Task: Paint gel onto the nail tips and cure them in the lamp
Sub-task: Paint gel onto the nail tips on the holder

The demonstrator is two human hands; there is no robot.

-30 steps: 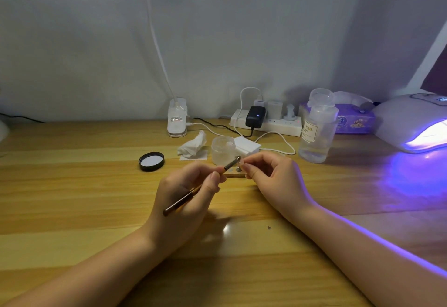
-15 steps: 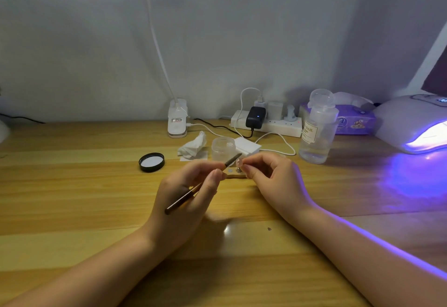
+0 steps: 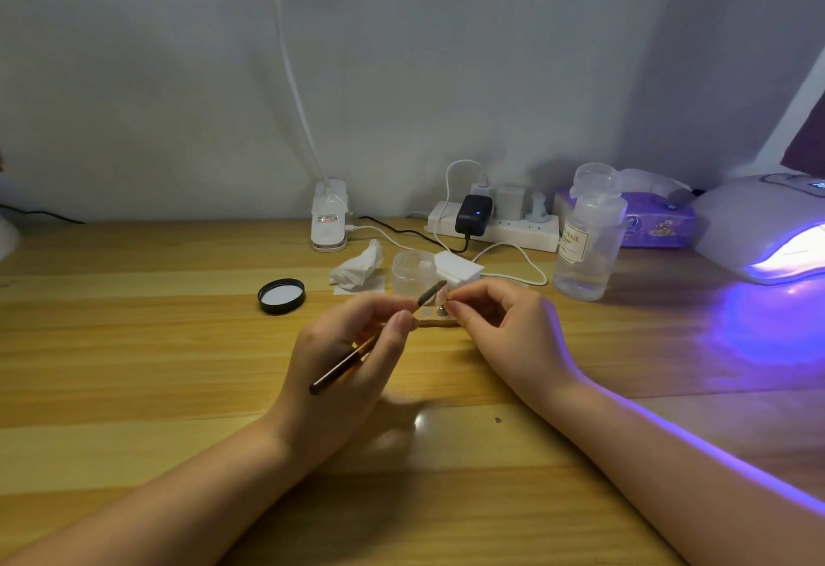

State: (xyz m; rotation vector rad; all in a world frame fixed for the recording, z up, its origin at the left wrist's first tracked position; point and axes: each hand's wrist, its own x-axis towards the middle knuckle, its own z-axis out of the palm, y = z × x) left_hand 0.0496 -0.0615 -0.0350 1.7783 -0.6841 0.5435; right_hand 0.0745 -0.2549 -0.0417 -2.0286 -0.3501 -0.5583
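At the far left of the wooden desk [image 3: 134, 342] lies a black jar lid [image 3: 281, 296], flat, pale inside facing up; to its right the left hand [image 3: 343, 369] grips a slim dark brush [image 3: 357, 353] between curled fingers and thumb, pen-fashion; the brush's long axis runs diagonally, handle end low and toward the left, silver ferrule and bristle end raised up and to the right, ending just at the small clear nail tip [image 3: 441, 297]; that tip is pinched between the thumb and forefinger of the right hand [image 3: 504, 333], whose other fingers curl in loosely; the tip looks pale and translucent, though it is too small and blurred to tell whether gel already coats it; just below the pinch a small tan wooden holder [image 3: 435, 321] with round metal studs rests on the desk; behind the hands stand a crumpled tissue [image 3: 359, 266], an open clear jar [image 3: 414, 272] and a white block [image 3: 460, 268]; farther right a clear pump bottle [image 3: 587, 239] stands upright; at the far right edge the white curing lamp [image 3: 759, 226] glows violet from its opening, well apart from the nail tip, throwing purple light across the desk.
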